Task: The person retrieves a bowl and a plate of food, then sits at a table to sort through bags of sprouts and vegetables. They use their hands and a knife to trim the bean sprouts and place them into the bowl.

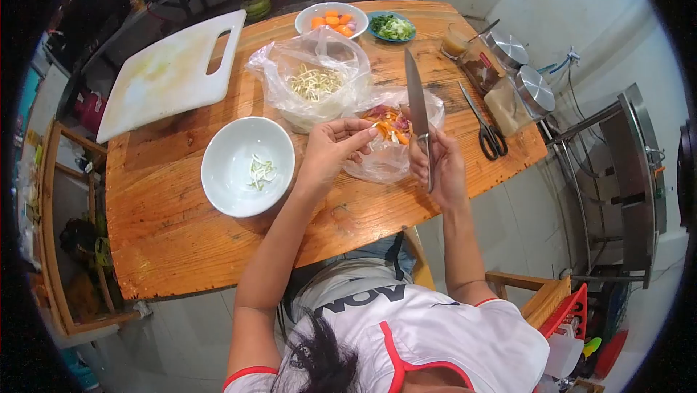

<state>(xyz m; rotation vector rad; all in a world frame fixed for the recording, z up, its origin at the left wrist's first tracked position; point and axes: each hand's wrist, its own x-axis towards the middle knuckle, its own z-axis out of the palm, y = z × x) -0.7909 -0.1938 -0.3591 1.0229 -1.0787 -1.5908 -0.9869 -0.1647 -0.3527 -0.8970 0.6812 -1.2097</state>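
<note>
My right hand (444, 166) is wrapped round the handle of a kitchen knife (415, 95), its blade pointing up and away from me. My left hand (337, 146) is closed in a pinch at the edge of a clear plastic bag (377, 168) holding orange and reddish peelings (390, 123). What lies between its fingertips is too small to make out. Behind that hand, an open plastic bag (272, 66) holds bean sprouts (314, 82). Left of my left forearm stands a white bowl (221, 168) with a few pale sprout pieces (261, 172) in it.
A white cutting board (170, 77) lies at the table's left edge. At the back are a bowl of orange chunks (334, 19) and a plate of chopped greens (392, 27). Scissors (488, 131), lidded jars (510, 106) and a glass (455, 43) stand along the right side of the wooden table (167, 248).
</note>
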